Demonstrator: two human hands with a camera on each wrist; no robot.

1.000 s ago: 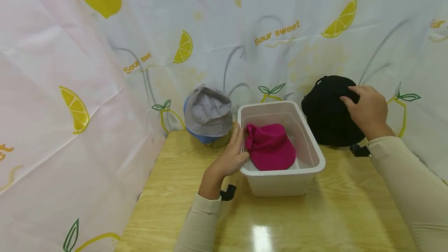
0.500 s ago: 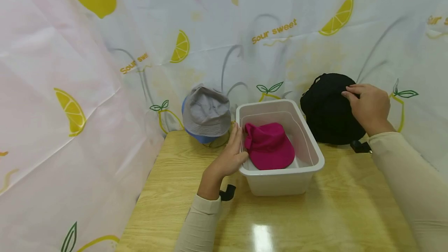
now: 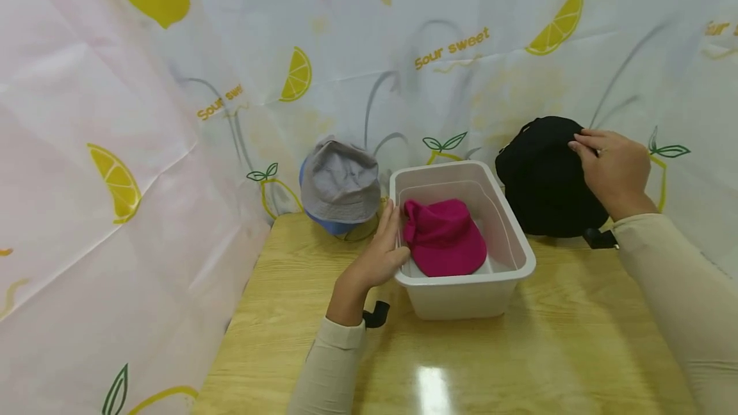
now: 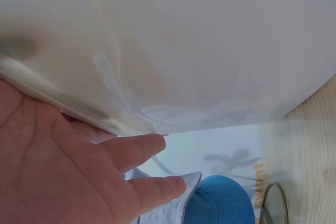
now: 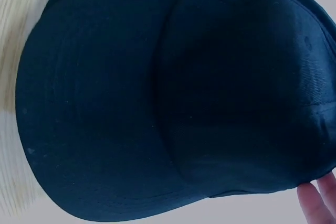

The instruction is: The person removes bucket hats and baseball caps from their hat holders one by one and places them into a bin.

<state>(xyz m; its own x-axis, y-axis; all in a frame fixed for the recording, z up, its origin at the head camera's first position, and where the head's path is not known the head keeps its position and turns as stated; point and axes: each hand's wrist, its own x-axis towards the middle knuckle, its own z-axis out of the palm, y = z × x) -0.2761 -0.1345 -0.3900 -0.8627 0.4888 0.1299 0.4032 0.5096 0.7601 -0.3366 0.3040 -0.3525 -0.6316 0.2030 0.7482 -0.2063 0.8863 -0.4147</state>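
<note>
In the head view, my right hand point(image 3: 617, 171) pinches the crown of a black baseball cap point(image 3: 548, 184) between thumb and fingertips. The cap stands against the back curtain, brim downward. The right wrist view is mostly filled by this cap point(image 5: 157, 98), with two fingertips at its lower right edge. My left hand point(image 3: 375, 255) lies along the left rim of a white plastic bin point(image 3: 461, 300), its fingers straight. From the left wrist, the palm point(image 4: 52, 166) shows against the bin's outer wall point(image 4: 184, 51). A magenta cap point(image 3: 446, 239) lies inside the bin.
Left of the bin, a grey bucket hat point(image 3: 343, 184) sits over a blue hat point(image 3: 331, 226), with a thin wire loop point(image 3: 363, 230) beneath. A lemon-print curtain point(image 3: 346, 37) rises behind and to the left of the wooden table point(image 3: 300, 300).
My right thumb and fingers have drawn closer together on the black cap, and hand and cap have shifted slightly right. The left hand stays at the bin's rim.
</note>
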